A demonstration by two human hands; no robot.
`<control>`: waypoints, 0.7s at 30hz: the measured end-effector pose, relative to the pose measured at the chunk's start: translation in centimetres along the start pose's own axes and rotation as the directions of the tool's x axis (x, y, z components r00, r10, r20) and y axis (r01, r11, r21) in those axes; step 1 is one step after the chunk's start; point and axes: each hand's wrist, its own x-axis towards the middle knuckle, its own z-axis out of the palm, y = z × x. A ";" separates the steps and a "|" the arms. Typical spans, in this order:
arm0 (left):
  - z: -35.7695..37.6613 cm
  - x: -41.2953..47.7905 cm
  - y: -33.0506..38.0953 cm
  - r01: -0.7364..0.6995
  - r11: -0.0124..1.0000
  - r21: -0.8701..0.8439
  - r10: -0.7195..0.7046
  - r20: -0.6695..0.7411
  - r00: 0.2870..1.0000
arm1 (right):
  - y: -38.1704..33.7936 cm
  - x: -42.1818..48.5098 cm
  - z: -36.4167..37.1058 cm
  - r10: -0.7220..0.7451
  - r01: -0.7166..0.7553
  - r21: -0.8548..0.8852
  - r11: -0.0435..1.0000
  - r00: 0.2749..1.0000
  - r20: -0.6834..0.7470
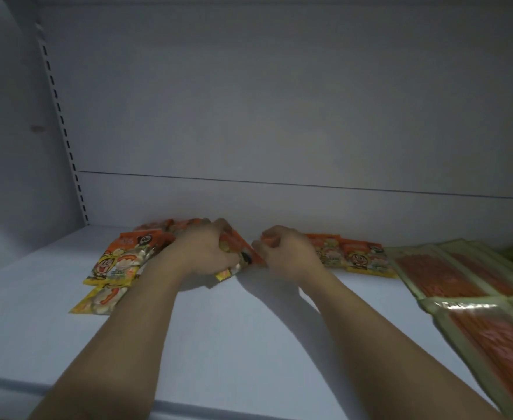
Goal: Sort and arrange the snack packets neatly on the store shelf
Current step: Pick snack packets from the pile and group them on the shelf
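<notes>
A white shelf fills the lower frame; orange-yellow snack packets lie centre-left; green-edged flat packs lower right.

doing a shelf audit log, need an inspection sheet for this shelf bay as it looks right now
surface: white shelf, flat, dimly lit
job's things: loose pile of orange-yellow packets at left, overlapping and askew; held packet between the hands; packet row at right, near the back wall; long stick packs lying flat at far right
clutter: nothing seen
grippers: left hand grips the held packet; right hand pinches its right edge
cables: nothing seen
surroundings: white back panel; slotted upright at left
</notes>
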 end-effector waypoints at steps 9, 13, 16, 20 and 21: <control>0.5 -0.1 4.0 -0.103 0.611 -0.785 -0.195 -0.275 0.942 | -1.6 -1.0 -3.1 0.107 -0.041 0.713 0.700 0.993 -0.048; 0.6 -0.9 7.2 -0.013 0.391 -0.920 -0.032 -0.028 0.999 | -0.9 -2.0 -6.9 0.155 -0.041 0.573 0.819 0.976 -0.152; 0.4 -1.5 9.9 -0.066 0.480 -0.875 0.105 -0.018 0.994 | 0.6 -3.5 -10.2 0.221 -0.118 0.488 0.865 0.962 -0.159; 1.3 -2.8 13.9 -0.082 0.556 -0.827 0.179 0.023 0.984 | 2.9 -5.3 -13.6 0.230 -0.211 0.150 0.966 0.965 -0.124; 2.1 -3.2 14.8 -0.083 0.572 -0.816 0.188 0.032 0.982 | 3.4 -5.7 -14.3 0.223 -0.223 0.017 0.975 0.967 -0.119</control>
